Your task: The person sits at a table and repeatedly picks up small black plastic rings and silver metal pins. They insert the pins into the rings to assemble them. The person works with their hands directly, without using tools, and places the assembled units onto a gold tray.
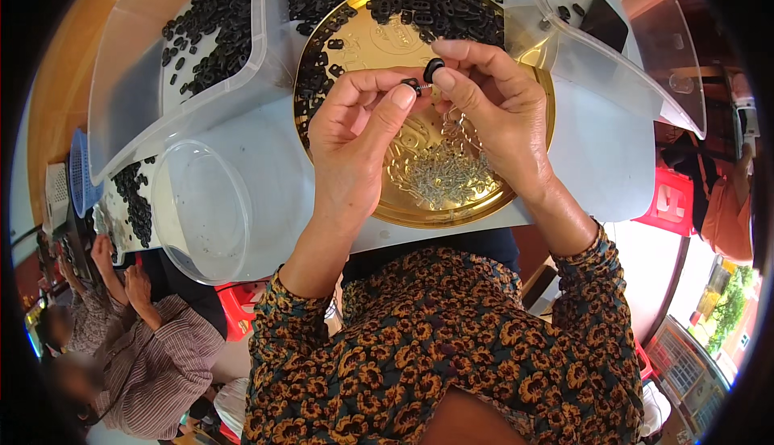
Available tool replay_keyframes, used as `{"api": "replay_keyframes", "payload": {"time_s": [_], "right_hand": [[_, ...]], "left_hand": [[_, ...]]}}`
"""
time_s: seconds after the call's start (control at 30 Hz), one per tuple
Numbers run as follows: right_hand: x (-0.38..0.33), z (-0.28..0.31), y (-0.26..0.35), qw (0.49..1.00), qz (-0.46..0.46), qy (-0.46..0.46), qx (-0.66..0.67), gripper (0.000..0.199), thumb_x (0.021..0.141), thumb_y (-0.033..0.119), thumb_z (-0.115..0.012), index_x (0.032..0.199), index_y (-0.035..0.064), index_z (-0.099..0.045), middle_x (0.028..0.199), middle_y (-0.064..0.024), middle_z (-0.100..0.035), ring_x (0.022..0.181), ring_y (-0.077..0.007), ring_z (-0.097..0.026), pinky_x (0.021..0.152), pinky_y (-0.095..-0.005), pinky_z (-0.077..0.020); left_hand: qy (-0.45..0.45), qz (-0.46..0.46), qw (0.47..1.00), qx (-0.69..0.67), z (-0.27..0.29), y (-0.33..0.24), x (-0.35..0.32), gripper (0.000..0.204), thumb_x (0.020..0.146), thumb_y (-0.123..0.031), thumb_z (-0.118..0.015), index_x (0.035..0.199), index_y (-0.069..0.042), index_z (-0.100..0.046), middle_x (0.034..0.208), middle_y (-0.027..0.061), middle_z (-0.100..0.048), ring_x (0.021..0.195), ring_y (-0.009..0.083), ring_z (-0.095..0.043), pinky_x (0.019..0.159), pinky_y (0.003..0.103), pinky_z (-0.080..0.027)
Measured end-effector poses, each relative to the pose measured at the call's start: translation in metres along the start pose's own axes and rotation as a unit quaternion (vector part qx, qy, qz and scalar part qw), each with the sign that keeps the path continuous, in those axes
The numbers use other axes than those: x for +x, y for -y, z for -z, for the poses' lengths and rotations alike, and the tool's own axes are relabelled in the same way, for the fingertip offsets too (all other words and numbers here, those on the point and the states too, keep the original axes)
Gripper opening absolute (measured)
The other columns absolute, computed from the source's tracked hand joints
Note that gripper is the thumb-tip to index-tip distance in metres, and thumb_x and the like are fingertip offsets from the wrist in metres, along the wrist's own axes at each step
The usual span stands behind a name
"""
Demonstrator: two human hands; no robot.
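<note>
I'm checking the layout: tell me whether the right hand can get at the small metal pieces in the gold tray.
Likely yes: the small metal pieces lie largely uncovered near the right hand, though that hand is pinching a round black piece.

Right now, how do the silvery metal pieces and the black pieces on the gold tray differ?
Colour: the silvery metal pieces look bright, the black pieces dark.
Shape: the silvery metal pieces are thin and slender, the black pieces broader and rounded.
Place: the silvery metal pieces lie heaped toward the near side, the black pieces along the far and left sides.
Both lie loose on the gold tray.
</note>
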State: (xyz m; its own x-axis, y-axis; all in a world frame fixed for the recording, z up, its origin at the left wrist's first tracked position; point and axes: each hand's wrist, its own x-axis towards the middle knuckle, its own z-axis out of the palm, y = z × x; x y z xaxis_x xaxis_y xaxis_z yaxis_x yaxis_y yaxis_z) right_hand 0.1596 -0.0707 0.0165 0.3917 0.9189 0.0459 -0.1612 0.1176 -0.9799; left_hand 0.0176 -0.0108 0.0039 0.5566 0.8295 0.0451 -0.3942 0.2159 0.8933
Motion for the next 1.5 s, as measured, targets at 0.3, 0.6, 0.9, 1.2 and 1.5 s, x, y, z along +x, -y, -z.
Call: {"api": "replay_keyframes", "payload": {"time_s": [0.3,0.6,0.9,1.2,1.5], "right_hand": [[0.0009,0.0045,-0.0048,0.999,-0.030,-0.007,-0.031,0.021,0.090,0.009,-0.062,0.109,0.0000,-0.061,0.092,-0.0021,-0.064,0.076,-0.0057,-0.058,0.067,-0.0191,-0.0491],[0.0016,0.0069,-0.0092,0.997,-0.061,0.025,0.047,0.023,0.092,0.009,-0.059,0.113,0.0003,-0.060,0.092,-0.0034,-0.062,0.074,-0.0093,-0.058,0.067,-0.0229,-0.0496],[0.0026,0.0061,-0.0082,0.999,-0.038,0.027,0.004,0.022,0.091,0.006,-0.059,0.111,-0.0013,-0.060,0.091,-0.0035,-0.063,0.072,-0.0076,-0.059,0.064,-0.0213,-0.0492],[0.0032,0.0030,-0.0066,0.998,-0.045,0.023,-0.022,0.021,0.090,0.005,-0.058,0.109,-0.0011,-0.061,0.080,-0.0005,-0.061,0.067,-0.0050,-0.056,0.059,-0.0201,-0.0483],[0.0034,0.0023,-0.0094,0.998,-0.049,0.025,-0.021,0.020,0.090,0.005,-0.059,0.109,-0.0004,-0.062,0.079,0.0002,-0.060,0.067,-0.0047,-0.055,0.059,-0.0192,-0.0473]], "left_hand": [[-0.044,0.052,0.995,-0.066,-0.0003,-0.0025,0.0024,0.013,0.091,-0.007,-0.061,0.102,-0.001,-0.059,0.099,0.0087,-0.064,0.088,0.0152,-0.062,0.081,0.030,-0.052],[-0.048,0.053,0.997,-0.016,0.0050,0.0016,0.0018,0.013,0.091,-0.010,-0.060,0.102,-0.002,-0.059,0.091,0.0041,-0.062,0.081,0.0116,-0.058,0.072,0.028,-0.049],[-0.056,0.051,0.997,0.028,0.0042,0.0003,0.0012,0.014,0.091,-0.010,-0.062,0.102,-0.002,-0.059,0.088,0.0037,-0.062,0.078,0.0103,-0.058,0.070,0.026,-0.048],[-0.062,0.052,0.994,0.069,0.0033,-0.0017,0.0007,0.015,0.090,-0.011,-0.063,0.101,-0.002,-0.060,0.086,0.0031,-0.062,0.076,0.0093,-0.058,0.069,0.025,-0.049],[-0.058,0.034,0.994,0.087,0.0052,-0.0004,0.0010,0.015,0.090,-0.012,-0.063,0.101,-0.001,-0.059,0.086,0.0032,-0.062,0.075,0.0087,-0.058,0.068,0.024,-0.049]]}}
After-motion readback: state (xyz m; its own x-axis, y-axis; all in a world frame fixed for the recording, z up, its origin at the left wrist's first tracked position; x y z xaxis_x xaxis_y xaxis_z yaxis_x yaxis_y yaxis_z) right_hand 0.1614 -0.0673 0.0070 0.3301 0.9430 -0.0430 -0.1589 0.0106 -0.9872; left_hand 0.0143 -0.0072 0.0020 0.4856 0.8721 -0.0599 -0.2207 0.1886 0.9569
